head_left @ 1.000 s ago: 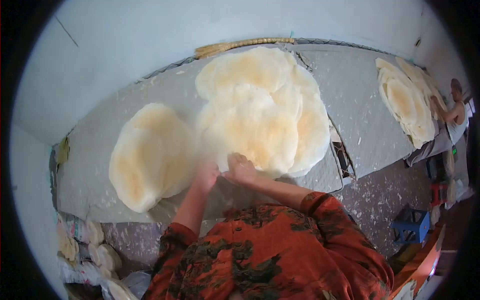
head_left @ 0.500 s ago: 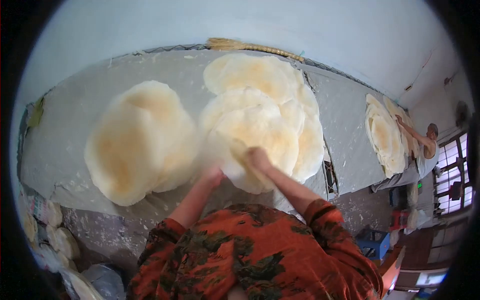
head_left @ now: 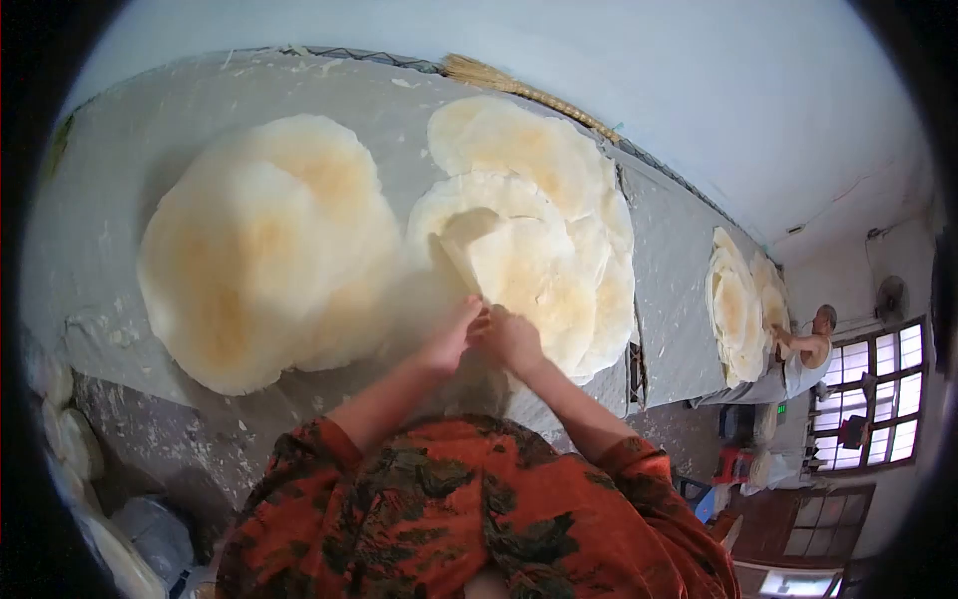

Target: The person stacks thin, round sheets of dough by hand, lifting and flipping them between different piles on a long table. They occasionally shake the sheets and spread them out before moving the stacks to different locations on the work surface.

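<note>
Thin round flatbreads, pale with browned centres, lie in a right-hand pile in front of me. The top flatbread has its left edge lifted and folded over, casting a shadow on the sheet below. My left hand and my right hand meet at the near end of that fold. Both are closed on the flatbread's edge, though the fingertips partly hide each other. To the left lies another stack of flatbreads, apart from my hands.
The piles lie on a grey cloth-covered table. A straw broom rests along the wall side. At far right, another person reaches to more flatbreads. Bags and a bucket-like container stand lower left.
My left hand has come right to join the right hand, and the flatbread's fold now stands up more plainly. A sheet on the left stack has settled. The view has turned slightly.
</note>
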{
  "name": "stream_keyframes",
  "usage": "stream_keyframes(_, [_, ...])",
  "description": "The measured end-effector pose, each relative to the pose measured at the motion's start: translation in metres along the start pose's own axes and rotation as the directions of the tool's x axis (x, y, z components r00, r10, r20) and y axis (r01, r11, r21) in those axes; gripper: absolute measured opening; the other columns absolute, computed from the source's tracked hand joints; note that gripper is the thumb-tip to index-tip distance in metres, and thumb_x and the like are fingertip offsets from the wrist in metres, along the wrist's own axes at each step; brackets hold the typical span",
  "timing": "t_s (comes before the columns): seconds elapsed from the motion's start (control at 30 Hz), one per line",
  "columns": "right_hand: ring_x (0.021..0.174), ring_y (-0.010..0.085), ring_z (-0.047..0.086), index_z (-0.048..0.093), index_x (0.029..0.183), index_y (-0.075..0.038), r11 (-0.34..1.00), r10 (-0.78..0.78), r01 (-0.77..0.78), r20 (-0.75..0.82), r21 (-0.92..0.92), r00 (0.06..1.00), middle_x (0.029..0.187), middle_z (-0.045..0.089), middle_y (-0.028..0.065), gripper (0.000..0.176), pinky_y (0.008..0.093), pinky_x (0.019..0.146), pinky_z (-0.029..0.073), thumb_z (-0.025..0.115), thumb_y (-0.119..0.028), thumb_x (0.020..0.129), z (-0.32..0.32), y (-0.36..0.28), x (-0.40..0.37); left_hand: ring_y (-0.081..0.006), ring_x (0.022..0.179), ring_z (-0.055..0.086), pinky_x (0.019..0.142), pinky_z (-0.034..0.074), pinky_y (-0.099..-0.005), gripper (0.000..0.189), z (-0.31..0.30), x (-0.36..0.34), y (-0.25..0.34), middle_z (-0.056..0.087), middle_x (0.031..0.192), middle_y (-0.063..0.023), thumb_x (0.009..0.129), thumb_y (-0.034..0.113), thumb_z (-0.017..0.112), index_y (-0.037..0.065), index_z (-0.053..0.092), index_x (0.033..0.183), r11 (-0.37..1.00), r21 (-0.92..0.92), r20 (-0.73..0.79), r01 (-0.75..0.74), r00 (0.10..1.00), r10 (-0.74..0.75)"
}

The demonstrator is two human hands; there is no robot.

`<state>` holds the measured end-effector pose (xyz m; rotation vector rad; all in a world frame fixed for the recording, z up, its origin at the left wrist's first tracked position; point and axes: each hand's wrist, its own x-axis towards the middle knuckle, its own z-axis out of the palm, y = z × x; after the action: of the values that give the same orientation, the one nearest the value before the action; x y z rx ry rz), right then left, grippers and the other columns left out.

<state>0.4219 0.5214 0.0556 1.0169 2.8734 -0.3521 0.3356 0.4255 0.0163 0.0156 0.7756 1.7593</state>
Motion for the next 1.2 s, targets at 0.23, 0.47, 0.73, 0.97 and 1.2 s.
stream_keyframes(0.23, [0.060,0.0273,0.061,0.062,0.070,-0.003,0.998,-0.069,0.061,-0.296,-0.035,0.953,0.066,0.062,0.0151,0.016,0.0410,0.058,0.045,0.060,-0.019,0.069,-0.205,0.115,0.136,-0.0111,0.073,0.050,0.062,0.043,-0.0280,0.024,-0.084,0.050,-0.023,0.053,0.085,-0.0003,0.080,0.018,0.057,0.011,0.051,0.102,0.942,0.297,-0.397,-0.158,0.877,0.272])
stream_keyframes(0.47, [0.070,0.0326,0.061,0.066,0.083,-0.009,0.880,-0.277,0.091,-0.348,-0.466,0.895,0.075,0.064,0.0151,0.018,0.0427,0.063,0.049,0.051,-0.008,0.074,-0.253,0.019,0.084,-0.0132,0.053,0.047,0.046,0.039,-0.0271,0.014,-0.073,0.070,0.000,0.049,0.066,-0.0014,0.072,0.014,0.060,0.007,0.052,0.082,0.975,0.139,-0.611,-0.172,0.760,0.221])
stream_keyframes(0.73, [0.069,0.0314,0.062,0.060,0.089,-0.007,0.913,-0.395,0.385,-0.055,-0.135,0.917,0.072,0.062,0.0132,0.018,0.0420,0.061,0.050,0.053,-0.013,0.073,0.016,0.034,0.062,-0.0161,0.062,0.056,0.050,0.042,-0.0282,0.016,-0.079,0.087,0.000,0.059,0.075,-0.0060,0.074,0.014,0.062,0.004,0.060,0.086,0.921,0.365,-0.444,-0.137,0.844,0.302])
stream_keyframes(0.97, [0.071,0.0357,0.062,0.053,0.097,-0.004,0.958,-0.147,0.193,-0.212,0.214,0.966,0.084,0.062,0.0202,0.029,0.0443,0.062,0.050,0.061,-0.021,0.075,0.012,0.015,0.057,-0.0202,0.090,0.059,0.074,0.049,-0.0347,0.025,0.014,0.061,0.025,0.058,0.102,-0.0067,0.083,0.014,0.057,0.008,0.051,0.106,0.986,0.008,-0.248,-0.165,0.955,0.162])
stream_keyframes(1.2, [0.076,0.0358,0.062,0.064,0.077,-0.005,0.929,-0.328,0.276,-0.198,-0.247,0.924,0.080,0.063,0.0196,0.019,0.0466,0.070,0.049,0.049,-0.016,0.078,-0.169,0.018,0.211,-0.0244,0.100,0.056,0.084,0.048,-0.0398,0.022,0.015,0.035,0.053,0.056,0.106,-0.0091,0.087,0.022,0.056,0.009,0.050,0.102,0.965,0.070,-0.165,-0.253,0.951,0.261])
